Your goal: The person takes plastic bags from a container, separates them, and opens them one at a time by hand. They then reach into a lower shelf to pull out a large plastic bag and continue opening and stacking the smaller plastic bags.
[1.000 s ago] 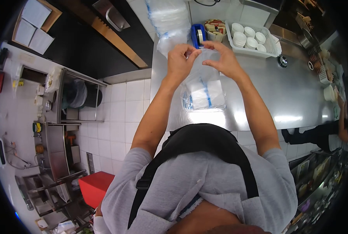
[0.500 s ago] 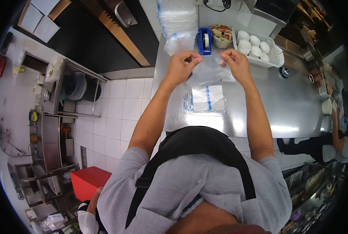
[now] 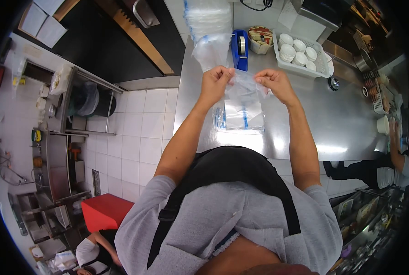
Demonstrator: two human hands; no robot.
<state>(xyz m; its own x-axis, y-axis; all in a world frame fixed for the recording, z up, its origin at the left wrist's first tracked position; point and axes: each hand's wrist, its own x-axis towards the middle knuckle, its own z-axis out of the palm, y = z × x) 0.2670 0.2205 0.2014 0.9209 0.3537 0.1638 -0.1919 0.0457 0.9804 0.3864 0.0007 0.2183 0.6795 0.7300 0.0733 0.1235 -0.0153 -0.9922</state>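
A clear plastic bag (image 3: 245, 89) hangs between my two hands over the steel counter (image 3: 300, 123). My left hand (image 3: 216, 84) pinches the bag's upper left edge between thumb and fingers. At the opposite edge, my right hand (image 3: 277, 85) grips the plastic with thumb and fingertips. The bag's lower part overlaps a flat pack of clear plastic bags with blue print (image 3: 243, 114) lying on the counter. Just beyond my hands stands a blue tape dispenser (image 3: 240, 57) with a roll of tape.
A stack of clear plastic containers (image 3: 208, 20) rises at the counter's back left. Behind, a round basket of packets (image 3: 260, 40) stands beside a white crate (image 3: 322, 62) of small white bowls. A call bell (image 3: 333, 83) sits to the right. Co-workers (image 3: 387, 172) are at the right and lower left.
My hands have come slightly closer to me, and the bag now hangs lower over the flat pack. The co-worker at lower left has shifted, showing more of the body.
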